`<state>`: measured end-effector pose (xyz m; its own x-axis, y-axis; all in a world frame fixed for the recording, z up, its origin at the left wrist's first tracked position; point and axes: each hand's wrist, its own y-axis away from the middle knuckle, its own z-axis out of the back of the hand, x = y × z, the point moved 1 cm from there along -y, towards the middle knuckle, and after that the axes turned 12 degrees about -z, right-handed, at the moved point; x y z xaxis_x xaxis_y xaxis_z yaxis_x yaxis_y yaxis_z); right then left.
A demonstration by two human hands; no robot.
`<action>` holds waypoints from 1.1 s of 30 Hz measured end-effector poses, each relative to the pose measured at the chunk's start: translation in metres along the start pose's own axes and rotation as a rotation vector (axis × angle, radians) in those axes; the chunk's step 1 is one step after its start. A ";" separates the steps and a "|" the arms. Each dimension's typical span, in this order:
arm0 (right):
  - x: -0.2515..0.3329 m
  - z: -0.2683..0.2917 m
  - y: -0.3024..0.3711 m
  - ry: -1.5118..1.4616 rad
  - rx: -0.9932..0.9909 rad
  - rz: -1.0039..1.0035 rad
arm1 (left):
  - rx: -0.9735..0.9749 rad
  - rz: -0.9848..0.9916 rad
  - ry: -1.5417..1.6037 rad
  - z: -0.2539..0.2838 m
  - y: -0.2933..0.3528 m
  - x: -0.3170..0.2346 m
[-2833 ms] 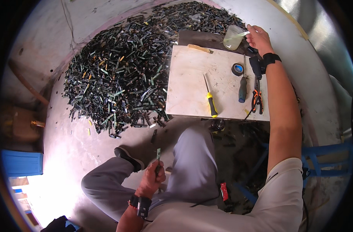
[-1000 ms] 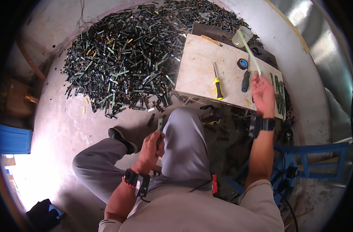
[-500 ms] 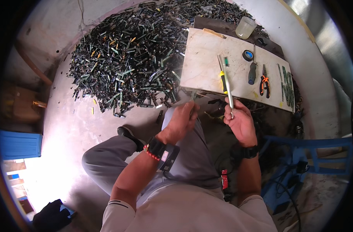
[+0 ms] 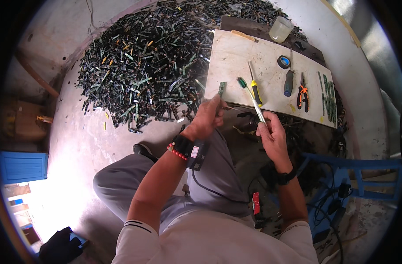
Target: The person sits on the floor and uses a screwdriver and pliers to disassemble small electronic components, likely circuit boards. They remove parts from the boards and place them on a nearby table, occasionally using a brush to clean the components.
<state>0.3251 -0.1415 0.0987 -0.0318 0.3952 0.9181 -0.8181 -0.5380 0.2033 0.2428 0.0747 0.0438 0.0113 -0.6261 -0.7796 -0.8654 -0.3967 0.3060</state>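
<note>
My left hand (image 4: 208, 115) pinches a narrow green circuit board strip (image 4: 222, 89), which points up over the near left corner of the white board (image 4: 236, 57). My right hand (image 4: 272, 134) is closed round the pale handle of a toothbrush (image 4: 256, 105). Its dark green bristle head reaches up and left over the board, apart from the strip. Just beyond the brush lies a yellow and black screwdriver (image 4: 256, 90). Farther right on the board are a dark-handled screwdriver (image 4: 288, 83), orange and black pliers (image 4: 303, 94) and several green strips (image 4: 328, 99) in a row.
A large heap of dark strips (image 4: 139, 61) covers the floor at the far left. A roll of black tape (image 4: 283, 62) lies on the board. Behind it stands a translucent cup (image 4: 281, 30). Beside my right arm is a blue stool (image 4: 350, 165) with cables.
My left hand has raised the green strip over the board's corner. In my right hand, the toothbrush has tilted left, its head now nearer the strip.
</note>
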 end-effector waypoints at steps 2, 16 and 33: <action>0.006 0.001 -0.001 0.057 -0.039 0.025 | -0.018 -0.012 -0.035 -0.004 0.000 -0.001; 0.002 -0.026 -0.013 0.248 -0.090 0.378 | -0.030 -0.233 -0.220 0.000 0.016 0.007; -0.017 -0.034 -0.010 0.217 -0.125 0.341 | 0.040 -0.179 -0.107 0.000 0.011 0.012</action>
<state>0.3144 -0.1179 0.0694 -0.4223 0.3646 0.8299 -0.8024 -0.5763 -0.1551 0.2332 0.0626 0.0378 0.1152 -0.4723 -0.8739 -0.8738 -0.4666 0.1370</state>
